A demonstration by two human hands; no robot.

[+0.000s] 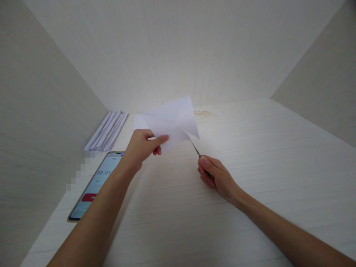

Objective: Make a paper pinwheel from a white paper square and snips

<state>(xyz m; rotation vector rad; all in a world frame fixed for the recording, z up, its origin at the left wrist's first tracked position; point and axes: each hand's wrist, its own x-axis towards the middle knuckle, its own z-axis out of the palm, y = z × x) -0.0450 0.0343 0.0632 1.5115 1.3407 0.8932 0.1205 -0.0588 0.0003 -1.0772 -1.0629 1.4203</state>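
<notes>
Hands work above a pale wooden desk. Right hand, at five o'clock, grips scissors, blades reaching the sheet's lower edge. Left hand pinches a white paper sheet aloft, centre; cutting seems underway, needing steady tension. Smartphone timer at eight o'clock; folded paper strips at ten.

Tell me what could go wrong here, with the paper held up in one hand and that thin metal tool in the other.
The left hand pinches the white paper only at one edge, so the sheet may flop or tear when the thin metal tool in the right hand meets it. The tool's tip sits close to the left fingers and could nick them. The phone lies beside the left forearm and might get knocked.
</notes>
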